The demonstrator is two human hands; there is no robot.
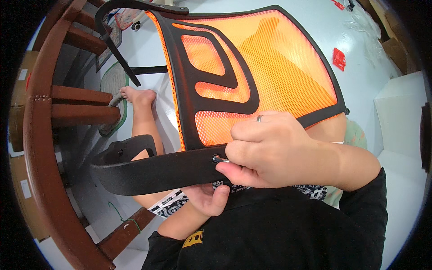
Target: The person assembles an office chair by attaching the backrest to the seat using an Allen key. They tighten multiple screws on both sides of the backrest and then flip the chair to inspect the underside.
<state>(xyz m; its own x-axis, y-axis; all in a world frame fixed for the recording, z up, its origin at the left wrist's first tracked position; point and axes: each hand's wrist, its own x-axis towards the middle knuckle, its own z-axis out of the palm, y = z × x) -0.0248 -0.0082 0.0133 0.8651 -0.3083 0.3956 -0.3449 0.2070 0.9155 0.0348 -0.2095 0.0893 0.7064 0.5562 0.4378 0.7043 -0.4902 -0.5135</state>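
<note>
An office chair back with orange mesh [288, 49] and a black frame lies across my lap. Along its near side runs a curved black armrest [148, 173], its bolt hole facing up. My right hand [274, 148] is closed around a hex key [220, 159], of which only a short shiny metal length shows; its tip sits in the hole. Below the armrest, my left hand [207, 198] cups its underside, palm up with the thumb apart; the other fingers are mostly hidden beneath it. A second black armrest [114, 49] is attached at the far side.
Brown wooden furniture with rails [40, 135] stands close on the left, near cardboard boxes [29, 189]. A red packet [339, 59] lies on the pale floor, with clear plastic wrap [366, 33] farther right. A white box-like surface [400, 108] stands at the right.
</note>
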